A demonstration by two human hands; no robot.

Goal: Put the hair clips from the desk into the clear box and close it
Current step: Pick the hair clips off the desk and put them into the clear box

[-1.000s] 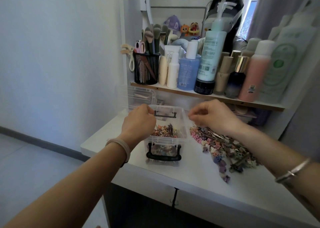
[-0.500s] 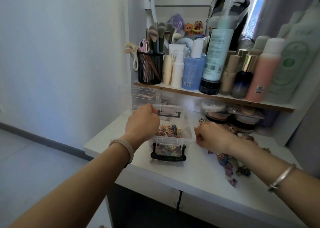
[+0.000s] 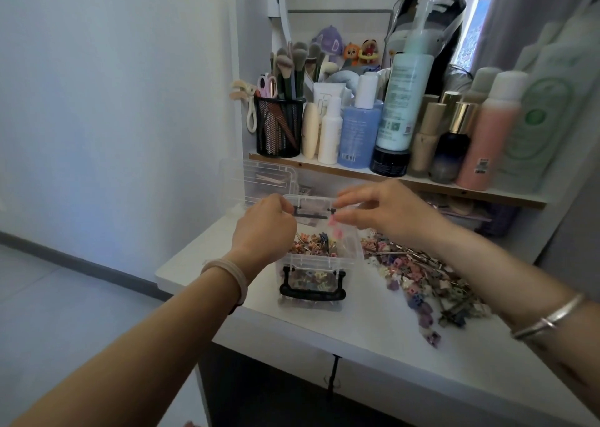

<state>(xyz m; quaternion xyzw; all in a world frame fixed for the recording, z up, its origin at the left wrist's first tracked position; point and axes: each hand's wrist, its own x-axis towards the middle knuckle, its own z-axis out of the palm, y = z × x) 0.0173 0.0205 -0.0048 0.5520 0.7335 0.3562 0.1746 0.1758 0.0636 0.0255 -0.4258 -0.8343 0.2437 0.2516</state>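
A clear box (image 3: pixel 319 259) with black latch handles stands on the white desk (image 3: pixel 357 326), partly filled with small coloured hair clips (image 3: pixel 310 246). My left hand (image 3: pixel 264 228) grips the box's far left rim. Above the box's far right corner hovers my right hand (image 3: pixel 386 209), fingers apart. A blurred pink clip (image 3: pixel 336 228) is just under its fingertips, over the box opening. To the right of the box a pile of hair clips (image 3: pixel 418 280) lies spread on the desk. The clear lid (image 3: pixel 269 179) leans behind the box at the left.
A low shelf (image 3: pixel 357 170) right behind the box carries a black mesh cup (image 3: pixel 279 127) of brushes and a row of bottles (image 3: pixel 399 101). More jars sit under the shelf at the right. The desk's left edge drops off beside my left wrist.
My right hand left the pile on the desk and rose left to above the box with a pink clip. My left hand stayed on the box rim.
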